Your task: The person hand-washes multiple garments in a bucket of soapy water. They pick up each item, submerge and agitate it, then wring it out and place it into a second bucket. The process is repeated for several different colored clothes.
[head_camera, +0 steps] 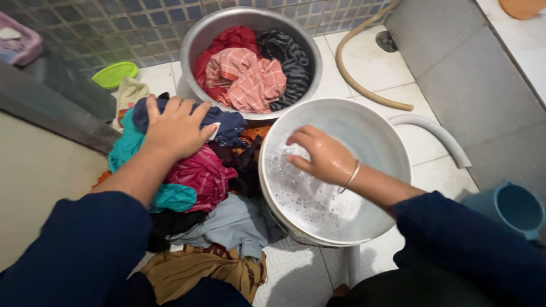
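Your left hand lies palm down with fingers curled, gripping a dark blue garment on top of the clothes pile. Your right hand is inside the white bucket, fingers loosely spread and holding nothing, touching the soapy water. Beyond both hands stands a metal basin filled with red, pink checked and striped cloth. A hose lies beyond your right hand. A blue mug sits to its right.
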